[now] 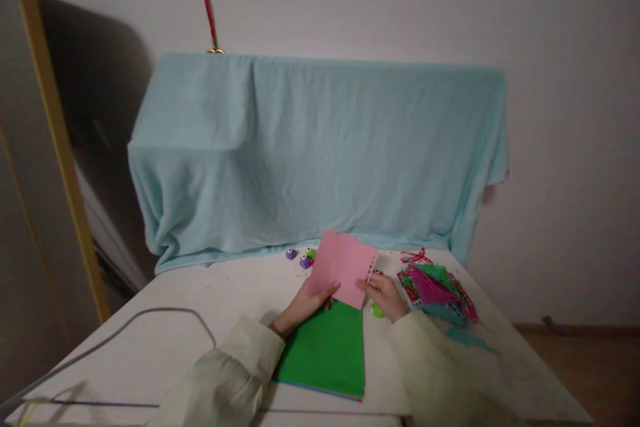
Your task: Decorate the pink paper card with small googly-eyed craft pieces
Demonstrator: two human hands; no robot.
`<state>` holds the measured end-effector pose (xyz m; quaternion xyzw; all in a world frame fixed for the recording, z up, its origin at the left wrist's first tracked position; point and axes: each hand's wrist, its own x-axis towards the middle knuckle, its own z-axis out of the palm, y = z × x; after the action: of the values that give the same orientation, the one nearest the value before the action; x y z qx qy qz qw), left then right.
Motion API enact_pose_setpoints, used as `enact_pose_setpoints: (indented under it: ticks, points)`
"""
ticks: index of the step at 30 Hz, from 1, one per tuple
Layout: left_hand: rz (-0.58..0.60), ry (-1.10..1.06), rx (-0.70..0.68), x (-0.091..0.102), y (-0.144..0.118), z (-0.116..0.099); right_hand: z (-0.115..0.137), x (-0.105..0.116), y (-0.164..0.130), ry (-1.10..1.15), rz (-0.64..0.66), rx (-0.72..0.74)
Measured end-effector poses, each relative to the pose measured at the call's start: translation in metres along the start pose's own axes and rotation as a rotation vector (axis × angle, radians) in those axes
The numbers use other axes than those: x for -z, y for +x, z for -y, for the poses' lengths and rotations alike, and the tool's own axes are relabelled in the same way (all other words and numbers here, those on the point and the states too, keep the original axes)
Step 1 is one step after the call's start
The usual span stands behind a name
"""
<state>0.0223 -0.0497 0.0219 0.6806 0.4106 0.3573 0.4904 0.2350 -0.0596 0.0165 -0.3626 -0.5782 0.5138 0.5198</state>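
Both our left hand (pixel 305 302) and right hand (pixel 385 292) are clamping on pink sheet (pixel 340 263); we are seeing holes done along 3-o'clock edge (pixel 373 263), rest remaining whole. Perforated pile (pixel 434 288) lying at 4 o'clock, whole-looking green sheet (pixel 330 350) at 6.

The held sheet (pixel 341 263) is looking like smooth, matt paper; the blanket (pixel 345 153) is showing matt, fuzzy-looking cloth.

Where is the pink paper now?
In the head view's lower middle, the left hand and right hand hold the pink paper above the green paper.
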Motion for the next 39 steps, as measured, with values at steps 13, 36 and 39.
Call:
enact_pose_setpoints:
  ticks: [13, 36, 39]
  points:
    - [0.009, 0.020, 0.006, 0.001, -0.001, -0.004, 0.004, 0.008, 0.001, -0.068, -0.169, 0.058]
    - [-0.007, 0.022, 0.006, 0.000, 0.001, -0.001, -0.001, 0.017, 0.003, -0.165, -0.399, 0.075]
    - [-0.061, 0.032, -0.004, 0.001, 0.001, -0.004, -0.002, 0.016, 0.002, -0.191, -0.377, 0.053]
